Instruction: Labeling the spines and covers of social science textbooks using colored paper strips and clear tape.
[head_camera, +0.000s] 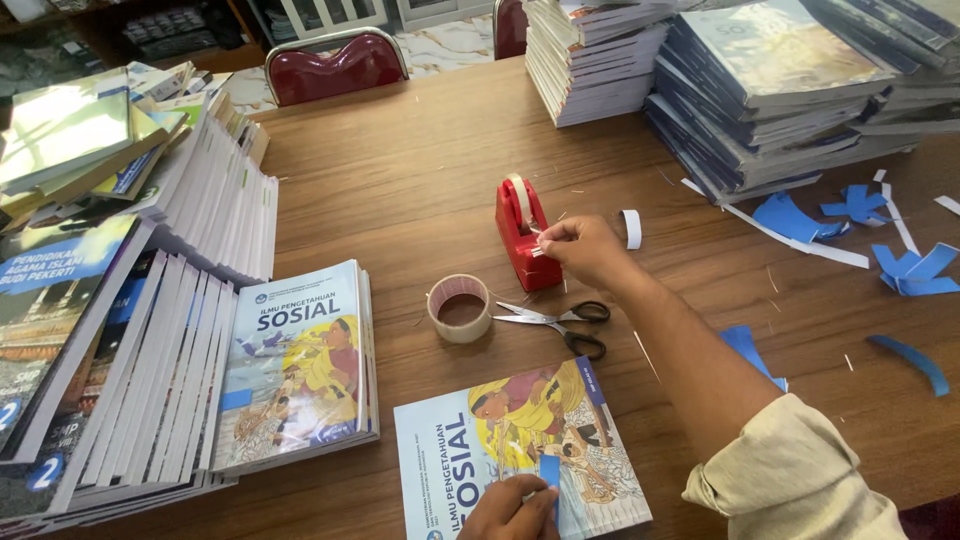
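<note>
So a strip of clear tape is being pinched at the cutter of the red tape dispenser (524, 236) by the right hand (583, 252), fingers closed narrow on the tape end, with the dispenser sitting mid-table. Meanwhile a small blue label (550, 470) is being pressed flat onto the cover of the textbook (520, 450) by the left hand (510, 510), fingertips down on it, right at the near edge of the wooden table (400, 180). A bigger tape roll (460, 308) and a pair of black-handled scissors (560, 322) are lying just between the dispenser and the book. A matching stack of textbooks (300, 365) is parked to the left, more piles are stacked at the back, and blue paper scraps (915, 268) are scattered off to the right. What could go wrong, as a guess: the dispenser isn't being held down by anything, so it could get dragged or tipped toward the scissors if the tape is yanked instead of torn against the blade. The strip could also curl back and stick to itself or to the fingers, since it's only held at one end. And the label is only kept in place by fingertip pressure, so it could be nudged crooked if that hand shifts while attention is on the tape. How long the pulled strip is can't really be made out.
</note>
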